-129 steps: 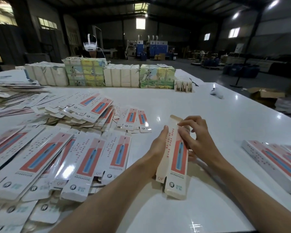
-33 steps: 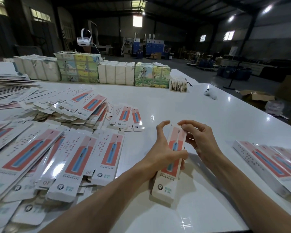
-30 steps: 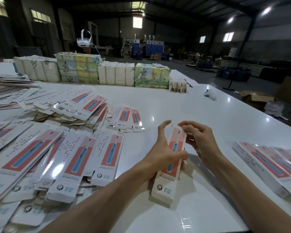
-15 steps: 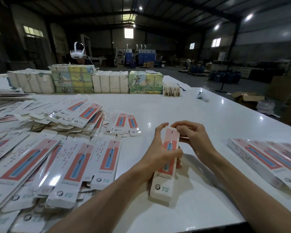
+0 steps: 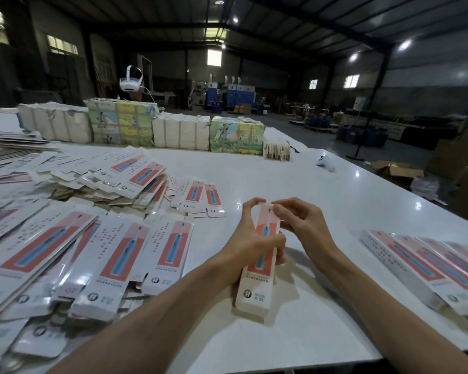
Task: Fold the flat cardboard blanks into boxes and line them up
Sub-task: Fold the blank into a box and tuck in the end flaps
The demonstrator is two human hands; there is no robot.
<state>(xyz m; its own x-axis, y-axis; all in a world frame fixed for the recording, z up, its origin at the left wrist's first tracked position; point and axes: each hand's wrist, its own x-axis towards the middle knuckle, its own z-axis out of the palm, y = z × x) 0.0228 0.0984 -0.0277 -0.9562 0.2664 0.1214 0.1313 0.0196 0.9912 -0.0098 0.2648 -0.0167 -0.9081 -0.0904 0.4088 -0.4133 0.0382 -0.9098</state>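
The table edge runs just under my forearms. Flat blanks crowd my left and finished boxes my right, with a bare lane between them. There my left hand wraps the slim white-and-coral box mid-length, and my right hand pinches its far end
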